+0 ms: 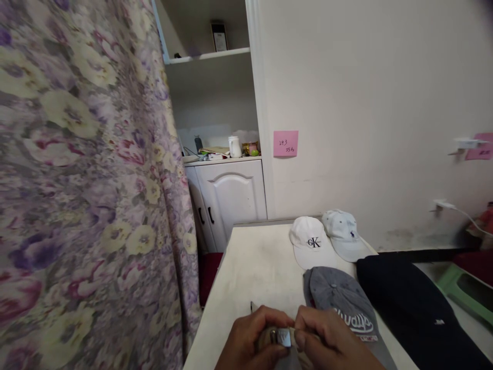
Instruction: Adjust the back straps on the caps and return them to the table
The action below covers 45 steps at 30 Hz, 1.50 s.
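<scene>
Low in the head view, my left hand (252, 339) pinches a small silver metal buckle (284, 337) between thumb and fingers. Right beside it my right hand (327, 336) is closed, its thumb and forefinger gripping the beige strap that runs from the buckle. Most of what the strap belongs to is hidden under my hands and by the lower edge of the view. A grey cap (335, 288) with white lettering lies just beyond my right hand, partly covered by it.
On the white table (246, 267) lie a white cap (308, 239), a pale blue cap (342, 231) and a dark navy cap (412, 303). A floral curtain (96, 180) hangs at left. Behind stands a white cabinet (236, 190); a green stool (464, 293) is at right.
</scene>
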Each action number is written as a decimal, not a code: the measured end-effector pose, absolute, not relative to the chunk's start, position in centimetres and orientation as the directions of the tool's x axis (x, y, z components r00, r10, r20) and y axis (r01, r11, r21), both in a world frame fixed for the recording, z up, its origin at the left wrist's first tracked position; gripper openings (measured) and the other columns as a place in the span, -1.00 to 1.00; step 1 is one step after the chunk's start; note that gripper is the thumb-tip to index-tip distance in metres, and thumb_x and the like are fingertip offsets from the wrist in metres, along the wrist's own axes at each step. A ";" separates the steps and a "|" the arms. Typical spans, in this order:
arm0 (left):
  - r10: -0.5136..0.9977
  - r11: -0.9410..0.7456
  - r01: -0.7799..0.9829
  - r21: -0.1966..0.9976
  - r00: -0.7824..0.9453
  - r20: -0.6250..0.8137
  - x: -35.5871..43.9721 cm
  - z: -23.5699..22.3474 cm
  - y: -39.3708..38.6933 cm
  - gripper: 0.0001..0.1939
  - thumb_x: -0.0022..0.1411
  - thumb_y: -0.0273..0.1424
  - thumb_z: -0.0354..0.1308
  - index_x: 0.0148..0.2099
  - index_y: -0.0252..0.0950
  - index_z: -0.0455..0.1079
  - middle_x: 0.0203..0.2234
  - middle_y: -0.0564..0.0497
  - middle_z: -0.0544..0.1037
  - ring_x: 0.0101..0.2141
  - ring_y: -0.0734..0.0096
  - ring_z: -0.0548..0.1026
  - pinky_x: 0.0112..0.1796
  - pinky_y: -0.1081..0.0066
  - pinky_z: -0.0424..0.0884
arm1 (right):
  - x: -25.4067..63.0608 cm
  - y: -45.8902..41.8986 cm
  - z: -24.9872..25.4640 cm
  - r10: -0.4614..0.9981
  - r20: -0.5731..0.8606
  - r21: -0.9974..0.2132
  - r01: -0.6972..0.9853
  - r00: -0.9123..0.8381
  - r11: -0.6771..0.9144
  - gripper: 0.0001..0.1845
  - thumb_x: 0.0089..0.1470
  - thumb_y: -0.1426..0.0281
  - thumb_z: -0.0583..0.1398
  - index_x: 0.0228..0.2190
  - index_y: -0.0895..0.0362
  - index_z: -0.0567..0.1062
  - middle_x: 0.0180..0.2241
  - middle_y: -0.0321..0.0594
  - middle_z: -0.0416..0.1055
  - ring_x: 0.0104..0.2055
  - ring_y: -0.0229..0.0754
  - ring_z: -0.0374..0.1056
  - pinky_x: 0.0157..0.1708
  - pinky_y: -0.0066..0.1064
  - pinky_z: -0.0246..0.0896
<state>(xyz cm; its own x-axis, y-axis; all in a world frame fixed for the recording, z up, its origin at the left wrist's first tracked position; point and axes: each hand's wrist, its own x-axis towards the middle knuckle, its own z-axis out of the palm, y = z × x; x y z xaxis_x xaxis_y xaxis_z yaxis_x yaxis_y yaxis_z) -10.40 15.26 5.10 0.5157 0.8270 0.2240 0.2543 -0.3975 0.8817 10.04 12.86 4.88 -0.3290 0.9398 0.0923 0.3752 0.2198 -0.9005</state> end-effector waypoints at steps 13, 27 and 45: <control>0.814 -0.420 0.263 0.868 0.533 0.232 -10.6 4.9 15.1 -0.77 0.09 -0.42 0.27 -0.14 -0.19 0.53 -0.29 0.05 0.64 -0.27 0.29 0.54 -0.24 0.44 0.31 | 9.8 13.0 4.9 0.931 0.076 -0.951 0.255 -0.358 0.176 -0.74 0.07 0.23 0.10 -0.57 0.07 0.29 -0.60 -0.36 0.19 -0.52 -0.25 0.09 -0.51 -0.38 -0.07; 0.811 -0.448 0.337 0.828 0.543 0.217 -9.9 5.1 15.0 -0.81 0.09 -0.52 0.26 -0.20 -0.22 0.53 -0.35 0.08 0.62 -0.31 0.34 0.52 -0.26 0.48 0.30 | 9.8 13.1 4.5 0.937 0.043 -0.939 0.307 -0.348 0.157 -0.82 0.05 0.38 0.10 -0.57 0.08 0.32 -0.64 -0.43 0.13 -0.56 -0.29 0.04 -0.56 -0.41 -0.11; 0.830 -0.444 0.364 0.819 0.510 0.224 -10.2 5.0 15.3 -0.81 0.15 -0.40 0.25 -0.14 -0.20 0.53 -0.30 0.06 0.65 -0.28 0.31 0.56 -0.23 0.45 0.31 | 8.6 14.3 0.6 0.934 0.090 -0.964 -0.266 -0.344 -0.005 -0.58 0.00 0.03 0.28 -0.52 0.10 0.33 -0.70 -0.47 0.22 -0.66 -0.37 0.02 -0.59 -0.45 -0.17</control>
<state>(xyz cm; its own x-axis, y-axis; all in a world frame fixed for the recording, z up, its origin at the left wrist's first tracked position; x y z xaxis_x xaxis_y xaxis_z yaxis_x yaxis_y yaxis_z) -10.23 15.30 5.05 0.5101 0.8304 0.2241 0.3640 -0.4444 0.8185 8.59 14.33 0.63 -0.3445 0.9345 0.0901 -0.2662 -0.0052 -0.9639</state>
